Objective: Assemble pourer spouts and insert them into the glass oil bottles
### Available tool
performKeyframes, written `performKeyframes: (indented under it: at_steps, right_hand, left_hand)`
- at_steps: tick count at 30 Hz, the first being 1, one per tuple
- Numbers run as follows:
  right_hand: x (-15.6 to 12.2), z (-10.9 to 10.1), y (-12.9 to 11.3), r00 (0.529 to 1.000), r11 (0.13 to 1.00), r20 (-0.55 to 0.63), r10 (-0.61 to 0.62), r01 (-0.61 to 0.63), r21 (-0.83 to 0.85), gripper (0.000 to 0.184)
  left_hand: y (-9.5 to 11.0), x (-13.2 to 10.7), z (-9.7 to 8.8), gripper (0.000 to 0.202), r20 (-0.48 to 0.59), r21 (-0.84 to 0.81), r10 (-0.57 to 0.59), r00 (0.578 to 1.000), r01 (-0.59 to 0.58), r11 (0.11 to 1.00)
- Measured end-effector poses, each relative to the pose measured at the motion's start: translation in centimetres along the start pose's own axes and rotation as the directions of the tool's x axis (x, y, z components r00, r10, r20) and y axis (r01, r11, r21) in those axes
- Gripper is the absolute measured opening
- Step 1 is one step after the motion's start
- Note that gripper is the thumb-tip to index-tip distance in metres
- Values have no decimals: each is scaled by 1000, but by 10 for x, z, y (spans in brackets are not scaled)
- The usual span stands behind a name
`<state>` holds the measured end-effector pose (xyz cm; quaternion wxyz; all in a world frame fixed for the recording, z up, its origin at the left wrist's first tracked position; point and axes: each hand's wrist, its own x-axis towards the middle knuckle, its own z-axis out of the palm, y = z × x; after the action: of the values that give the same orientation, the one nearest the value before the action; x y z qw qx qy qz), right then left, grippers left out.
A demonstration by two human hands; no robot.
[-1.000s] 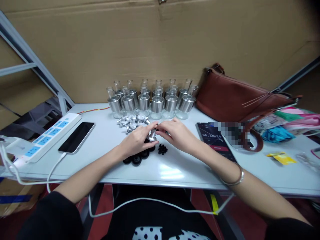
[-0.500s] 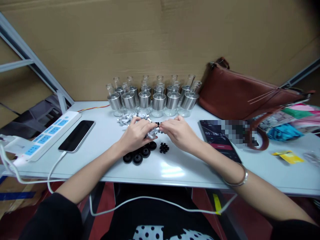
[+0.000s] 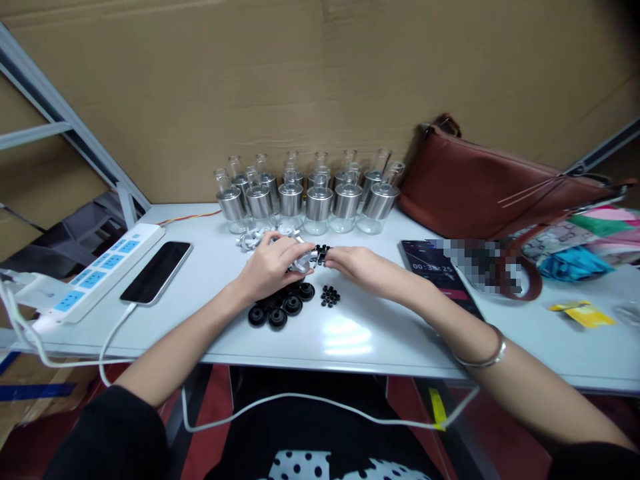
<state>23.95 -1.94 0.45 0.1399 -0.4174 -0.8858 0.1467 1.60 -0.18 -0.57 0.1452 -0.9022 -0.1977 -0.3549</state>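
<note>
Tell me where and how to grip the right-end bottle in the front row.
Probably best by the glass neck, from above and the near side. The bottle stands upright, its slim neck rising above the metal sleeve; no other bottle stands in front, while the brown bag sits close on the right.

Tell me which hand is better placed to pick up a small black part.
Probably the right hand: its fingertips are right by the farther cluster of small black parts, though contact is unclear. The left hand is occupied, holding a silvery piece.
</note>
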Motion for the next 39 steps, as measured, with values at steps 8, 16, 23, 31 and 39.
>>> performKeyframes:
  at_steps: [8, 16, 23, 31, 39]
  right_hand:
    - [-4, -4, -2, 990, 1000, 140, 5, -5, 5, 16]
    - [-4, -2, -1, 983, 999, 183, 22, -27, 28, 21]
    - [-1, 6, 7, 984, 997, 169, -49, 38, 63, 22]
    - [-2, 6, 3, 989, 993, 106, -103, 97, 64, 27]
    - [-4, 10, 3, 988, 985, 74, -134, 125, 116, 27]
  left_hand:
    - [0, 1, -3, 32, -23, 1, -3, 1000, 3, 1000]
    - [-11, 1, -12, 34, -53, 36, 7, 999, -5, 999]
    - [-12, 0, -11, 34, -50, 38, 23, 998, -21, 999]
    - [-15, 0, -14, 36, -59, 37, 17, 998, -15, 999]
    - [-12, 0, -15, 38, -20, -7, 26, 999, -27, 1000]
